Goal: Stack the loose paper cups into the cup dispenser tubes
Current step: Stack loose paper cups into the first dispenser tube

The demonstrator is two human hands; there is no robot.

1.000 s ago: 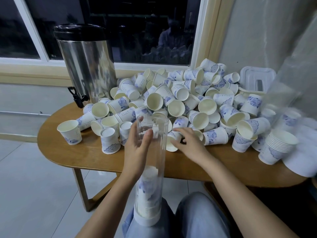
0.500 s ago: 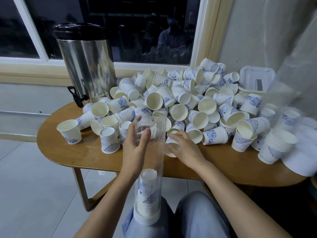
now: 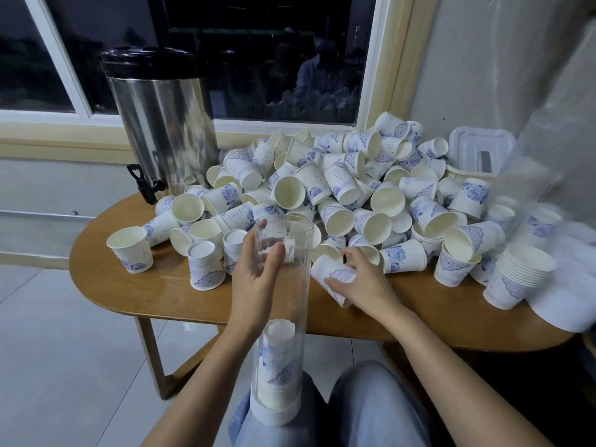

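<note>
Left hand: our left hand (image 3: 258,275) wraps the clear dispenser tube (image 3: 283,314) a little below its open top, with the thumb across the near side and the fingers showing through the plastic behind.
Right hand: our right hand (image 3: 367,285) curls round one paper cup (image 3: 325,269), which lies on its side just right of the tube, at the near edge of the heap.
Tube: it stands nearly upright in the lower centre of the frame. Its white base cap (image 3: 275,414) rests on our lap, between the jeans-clad knees (image 3: 371,408).
Inside the tube: nested cups (image 3: 280,359) fill only the lower part.
Loose cups: a pile of loose cups (image 3: 338,188), white with blue print, sprawls over the middle and right of the wooden table (image 3: 154,295), most tipped on their sides. A single cup (image 3: 130,250) stands upright at the left, apart from the heap.
Right edge: a short stack of cups (image 3: 516,275) stands on the table, with clear plastic wrap (image 3: 548,156) above it.
Upper left: a steel urn (image 3: 161,124) with a black lid and tap stands at the table's back, before the dark window (image 3: 274,59).
Upper right: a white plastic lid (image 3: 480,143) sits behind the pile.
</note>
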